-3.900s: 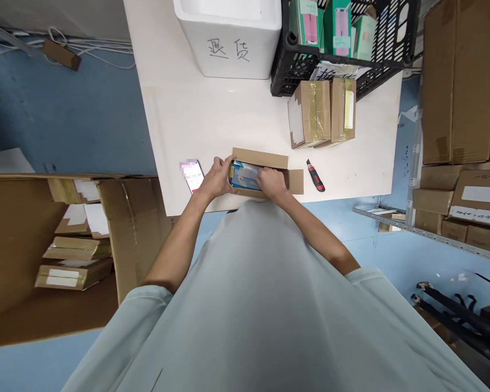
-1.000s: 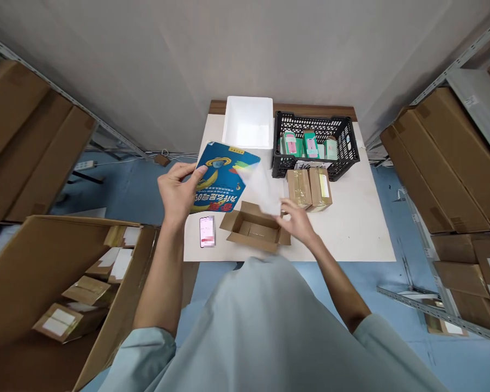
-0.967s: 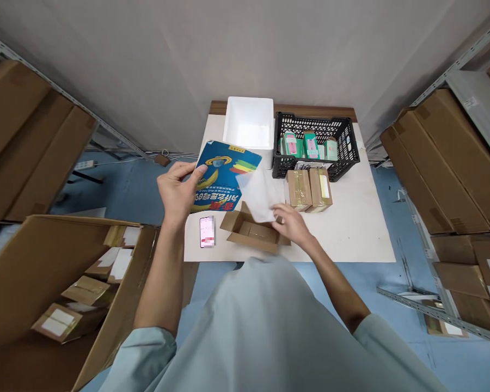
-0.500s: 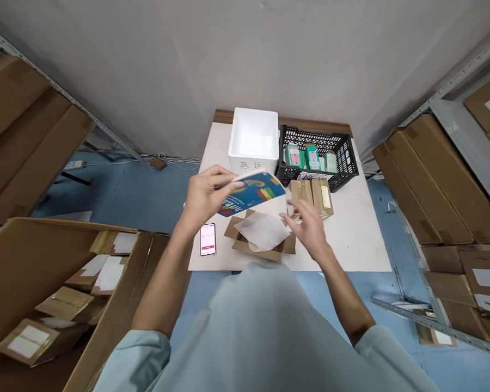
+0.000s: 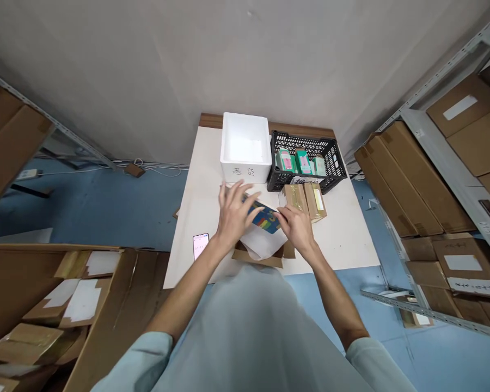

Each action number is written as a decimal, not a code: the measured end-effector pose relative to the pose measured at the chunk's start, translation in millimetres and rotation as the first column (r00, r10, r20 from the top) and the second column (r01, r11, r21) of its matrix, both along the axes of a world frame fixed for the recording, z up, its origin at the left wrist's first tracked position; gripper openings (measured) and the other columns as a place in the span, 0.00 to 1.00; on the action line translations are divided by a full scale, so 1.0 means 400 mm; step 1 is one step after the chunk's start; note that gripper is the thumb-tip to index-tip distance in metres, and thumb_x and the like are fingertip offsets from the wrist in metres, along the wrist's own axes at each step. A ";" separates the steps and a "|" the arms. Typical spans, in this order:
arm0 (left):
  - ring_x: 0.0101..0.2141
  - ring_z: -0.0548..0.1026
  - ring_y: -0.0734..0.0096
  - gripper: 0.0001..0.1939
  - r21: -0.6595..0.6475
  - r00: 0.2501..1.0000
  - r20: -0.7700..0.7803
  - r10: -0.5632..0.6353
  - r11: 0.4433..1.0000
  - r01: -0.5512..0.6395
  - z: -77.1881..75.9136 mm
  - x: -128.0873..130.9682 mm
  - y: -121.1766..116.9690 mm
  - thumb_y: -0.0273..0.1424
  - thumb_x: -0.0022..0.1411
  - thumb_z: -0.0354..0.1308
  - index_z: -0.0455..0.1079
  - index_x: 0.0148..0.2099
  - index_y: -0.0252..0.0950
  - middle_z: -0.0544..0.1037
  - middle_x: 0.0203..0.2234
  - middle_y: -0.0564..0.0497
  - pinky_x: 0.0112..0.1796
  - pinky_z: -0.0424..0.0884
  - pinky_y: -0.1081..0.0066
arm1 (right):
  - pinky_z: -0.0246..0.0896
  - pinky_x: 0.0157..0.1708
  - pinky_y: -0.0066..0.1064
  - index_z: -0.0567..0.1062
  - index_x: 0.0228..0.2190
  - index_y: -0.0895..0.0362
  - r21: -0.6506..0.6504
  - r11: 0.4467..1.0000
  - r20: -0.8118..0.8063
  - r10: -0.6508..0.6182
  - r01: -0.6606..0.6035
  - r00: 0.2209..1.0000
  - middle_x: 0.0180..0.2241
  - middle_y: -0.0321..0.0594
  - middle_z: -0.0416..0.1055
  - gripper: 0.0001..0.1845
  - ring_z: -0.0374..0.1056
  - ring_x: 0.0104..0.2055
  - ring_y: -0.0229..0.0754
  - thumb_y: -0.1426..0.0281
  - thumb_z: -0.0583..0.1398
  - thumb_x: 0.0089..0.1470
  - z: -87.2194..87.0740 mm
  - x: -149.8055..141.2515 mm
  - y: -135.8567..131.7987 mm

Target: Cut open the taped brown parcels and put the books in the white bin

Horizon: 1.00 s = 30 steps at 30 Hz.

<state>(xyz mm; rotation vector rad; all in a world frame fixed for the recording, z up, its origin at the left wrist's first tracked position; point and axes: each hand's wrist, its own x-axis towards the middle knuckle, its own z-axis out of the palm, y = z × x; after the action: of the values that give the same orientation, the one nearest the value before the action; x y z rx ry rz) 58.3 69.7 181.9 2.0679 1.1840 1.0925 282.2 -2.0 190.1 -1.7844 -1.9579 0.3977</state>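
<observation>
A blue booklet (image 5: 266, 220) with coloured stripes on its cover is held tilted above a small open carton (image 5: 263, 261). My right hand (image 5: 299, 227) pinches the booklet's right end between thumb and fingers. Over the left part of the booklet my left hand (image 5: 233, 215) has its fingers spread, hiding much of the cover; whether its fingertips touch the cover is unclear. A sheet of white paper (image 5: 261, 243) lies in the carton's mouth, covering whatever is beneath.
Behind stand a white foam box (image 5: 246, 172) and a black crate (image 5: 278, 179) holding green boxes. Two taped cartons (image 5: 297, 197) sit beside my right hand. A phone (image 5: 200, 244) lies at left. A large box (image 5: 118, 294) of parcels stands left; shelving (image 5: 416, 136) with cartons is on the right.
The booklet has come down and right, closer to the carton. My right hand has taken hold of its right end. My left hand has loosened its grip and spread its fingers.
</observation>
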 end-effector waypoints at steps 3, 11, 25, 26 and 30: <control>0.79 0.59 0.35 0.42 -0.185 0.912 0.176 0.371 0.922 -0.340 -0.093 -0.036 -0.044 0.53 0.61 0.79 0.75 0.71 0.42 0.70 0.75 0.34 0.79 0.46 0.37 | 0.64 0.35 0.34 0.89 0.42 0.53 0.050 0.983 -0.386 -0.146 0.179 0.911 0.34 0.40 0.77 0.23 0.71 0.33 0.44 0.50 0.61 0.75 -0.056 -0.001 -0.024; 0.54 0.87 0.37 0.47 -0.822 0.748 0.525 0.406 0.470 0.322 -0.195 -0.066 -0.059 0.56 0.35 0.89 0.86 0.53 0.33 0.90 0.46 0.37 0.65 0.78 0.43 | 0.59 0.23 0.32 0.88 0.35 0.54 -0.204 0.908 -0.758 -0.383 0.366 0.528 0.24 0.31 0.67 0.28 0.56 0.23 0.37 0.41 0.70 0.59 -0.122 -0.039 -0.060; 0.54 0.87 0.44 0.35 -0.742 0.687 0.604 0.405 0.600 0.298 -0.150 -0.012 -0.085 0.53 0.45 0.87 0.86 0.48 0.37 0.90 0.48 0.40 0.58 0.82 0.52 | 0.77 0.34 0.36 0.89 0.49 0.55 -0.079 0.858 -0.492 -0.477 0.508 0.728 0.46 0.48 0.84 0.29 0.69 0.27 0.40 0.45 0.69 0.61 -0.171 0.019 -0.045; 0.55 0.87 0.44 0.36 -0.744 0.687 0.594 0.419 0.611 0.270 -0.149 -0.005 -0.089 0.54 0.45 0.87 0.86 0.48 0.36 0.90 0.48 0.40 0.59 0.82 0.52 | 0.79 0.38 0.37 0.89 0.51 0.54 -0.025 0.871 -0.443 -0.449 0.490 0.776 0.53 0.51 0.84 0.27 0.73 0.31 0.41 0.46 0.68 0.64 -0.165 0.014 -0.039; 0.58 0.86 0.42 0.36 -0.765 0.663 0.567 0.489 0.612 0.202 -0.150 0.027 -0.111 0.54 0.46 0.86 0.86 0.50 0.36 0.90 0.51 0.40 0.61 0.81 0.49 | 0.83 0.46 0.40 0.85 0.61 0.54 -0.016 0.916 -0.362 -0.379 0.401 0.852 0.68 0.57 0.75 0.29 0.83 0.52 0.53 0.49 0.64 0.70 -0.142 -0.020 -0.017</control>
<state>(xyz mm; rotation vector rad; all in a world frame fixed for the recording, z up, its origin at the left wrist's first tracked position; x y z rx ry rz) 69.1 25.2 121.7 0.6779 1.1009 1.0430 274.1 -8.8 133.4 -1.8593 -1.3048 0.4779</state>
